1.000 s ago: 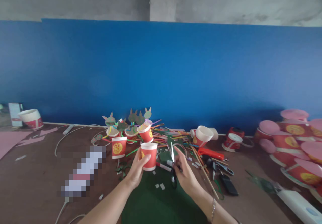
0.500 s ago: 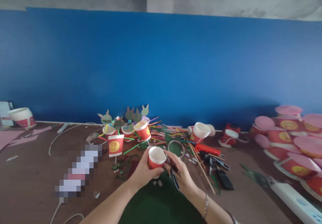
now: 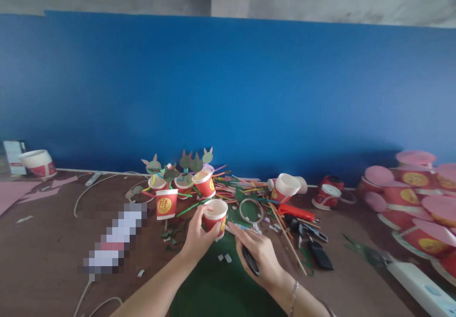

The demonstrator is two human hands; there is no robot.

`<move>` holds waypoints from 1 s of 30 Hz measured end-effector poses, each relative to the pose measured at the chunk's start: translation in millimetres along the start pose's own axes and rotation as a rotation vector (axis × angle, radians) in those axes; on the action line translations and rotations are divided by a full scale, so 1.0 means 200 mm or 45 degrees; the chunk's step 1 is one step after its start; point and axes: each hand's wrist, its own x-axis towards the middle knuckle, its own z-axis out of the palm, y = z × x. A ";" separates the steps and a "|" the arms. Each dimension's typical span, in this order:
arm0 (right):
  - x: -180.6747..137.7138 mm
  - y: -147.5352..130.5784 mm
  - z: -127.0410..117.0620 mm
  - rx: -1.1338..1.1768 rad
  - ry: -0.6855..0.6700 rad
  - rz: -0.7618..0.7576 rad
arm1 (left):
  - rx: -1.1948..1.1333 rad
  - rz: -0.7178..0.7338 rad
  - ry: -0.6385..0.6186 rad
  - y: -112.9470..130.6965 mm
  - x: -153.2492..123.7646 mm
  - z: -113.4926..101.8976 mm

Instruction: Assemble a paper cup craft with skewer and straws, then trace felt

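My left hand [image 3: 197, 235] is wrapped round a red paper cup [image 3: 215, 215] with a white rim, held just above the table, mouth tilted toward me. My right hand [image 3: 257, 252] is closed on black-handled scissors [image 3: 249, 258]; their blades point left toward the cup's base. Both hands hover over a dark green felt sheet [image 3: 221, 288] at the table's near edge.
Behind the hands stand several red cups with green paper rabbit heads [image 3: 185, 177] amid scattered coloured straws. A tape ring [image 3: 251, 210], an orange cutter [image 3: 297, 212], a tipped cup [image 3: 285, 187] and pink-lidded bowls [image 3: 413, 188] lie to the right. A white power strip [image 3: 420, 286] and cables cross the brown table.
The cup went from upright to tilted with its mouth toward me. The scissors came against the cup, then dropped lower with the blades pointing at its base.
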 end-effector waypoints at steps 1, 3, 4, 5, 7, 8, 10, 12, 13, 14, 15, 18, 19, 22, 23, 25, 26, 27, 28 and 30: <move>0.00 0.00 0.00 -0.024 -0.017 -0.018 | 0.019 0.044 0.024 0.00 0.00 0.00; -0.01 0.01 0.00 -0.062 -0.041 -0.040 | 0.062 0.130 0.053 0.00 0.00 0.00; -0.01 0.01 0.00 -0.078 -0.045 -0.041 | 0.080 0.163 0.050 -0.01 0.00 -0.01; -0.01 0.01 0.00 -0.094 -0.051 -0.041 | 0.093 0.187 0.036 -0.01 0.00 -0.01; -0.01 0.01 0.00 -0.119 -0.074 -0.034 | 0.109 0.209 0.012 -0.01 0.00 -0.01; -0.01 0.00 -0.01 -0.131 -0.085 -0.032 | 0.114 0.214 0.011 -0.01 0.00 -0.01; -0.01 0.00 -0.01 -0.150 -0.108 -0.025 | 0.121 0.221 0.015 -0.02 0.00 -0.01; 0.00 -0.01 -0.02 -0.170 -0.113 -0.029 | 0.124 0.230 0.015 -0.04 0.00 -0.01; 0.00 -0.02 -0.02 -0.180 -0.111 -0.038 | 0.124 0.238 0.012 -0.04 0.00 -0.01; 0.01 -0.03 -0.03 -0.190 -0.107 -0.051 | 0.126 0.250 0.009 -0.05 0.00 0.00; 0.01 -0.03 -0.03 -0.199 -0.107 -0.067 | 0.129 0.265 0.009 -0.05 0.00 0.00; 0.02 -0.06 -0.05 -0.247 -0.120 -0.088 | 0.136 0.322 0.008 -0.07 0.00 -0.01; 0.02 -0.06 -0.05 -0.272 -0.130 -0.078 | 0.146 0.327 0.002 -0.07 0.00 -0.01; 0.02 -0.08 -0.06 -0.310 -0.184 -0.011 | 0.204 0.307 -0.032 -0.07 0.00 -0.01; 0.02 -0.09 -0.06 -0.294 -0.201 0.018 | 0.226 0.298 -0.039 -0.08 0.00 -0.01; 0.03 -0.10 -0.06 -0.214 -0.193 0.086 | 0.251 0.298 -0.042 -0.07 -0.01 -0.01; 0.03 -0.10 -0.05 -0.156 -0.161 0.124 | 0.257 0.304 -0.041 -0.07 -0.01 -0.01; 0.03 -0.10 -0.05 -0.088 -0.116 0.164 | 0.262 0.313 -0.041 -0.07 -0.01 -0.01; 0.04 -0.10 -0.05 -0.013 -0.070 0.211 | 0.267 0.326 -0.041 -0.06 -0.01 -0.01; 0.05 -0.11 -0.04 0.163 -0.030 0.335 | 0.286 0.355 -0.053 -0.04 -0.02 -0.01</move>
